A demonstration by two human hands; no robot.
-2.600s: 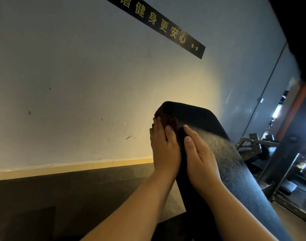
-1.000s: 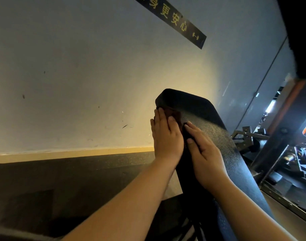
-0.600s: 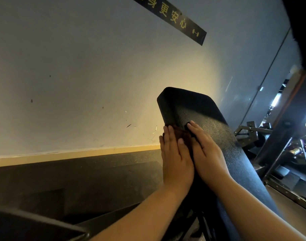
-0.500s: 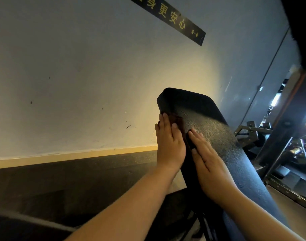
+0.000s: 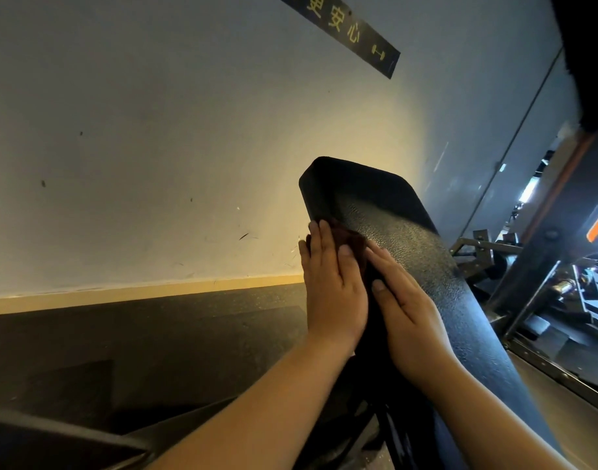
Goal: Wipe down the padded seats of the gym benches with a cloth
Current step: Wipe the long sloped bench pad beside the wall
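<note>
— What does the person wear on the arms?
— Nothing: both forearms bare, no sleeves. The left hand (image 5: 335, 293) and right hand (image 5: 409, 320) are ungloved, with short nails.

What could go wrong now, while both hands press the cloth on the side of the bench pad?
The brown cloth lies under flat fingers only, so it may slip from the left hand and right hand. It sits at the left edge of the bench pad, so the broad top may stay unwiped.
</note>
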